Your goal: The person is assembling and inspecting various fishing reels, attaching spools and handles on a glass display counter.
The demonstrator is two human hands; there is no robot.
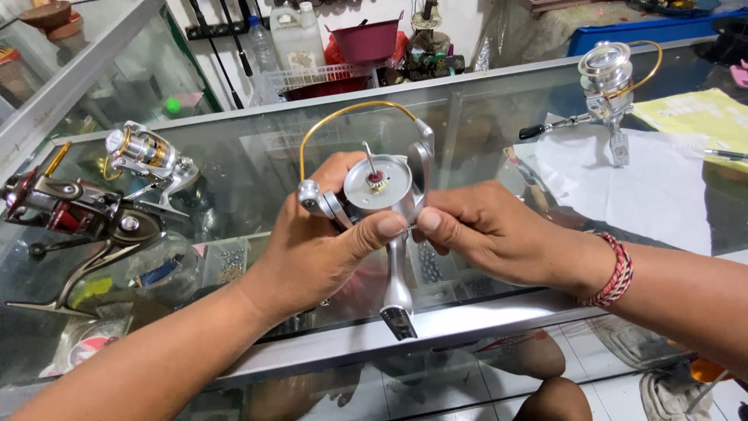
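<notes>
Spinning reel [389, 195] gripped between left hand [312, 249] and right hand [483, 230], foot pointing near, rotor face up, above glass counter [234, 156].

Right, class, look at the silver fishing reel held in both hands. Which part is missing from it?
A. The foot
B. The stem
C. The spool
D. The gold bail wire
C. The silver fishing reel between the left hand and right hand shows a bare flat rotor top with a thin shaft sticking up, while its gold bail wire and foot are in place.
</notes>
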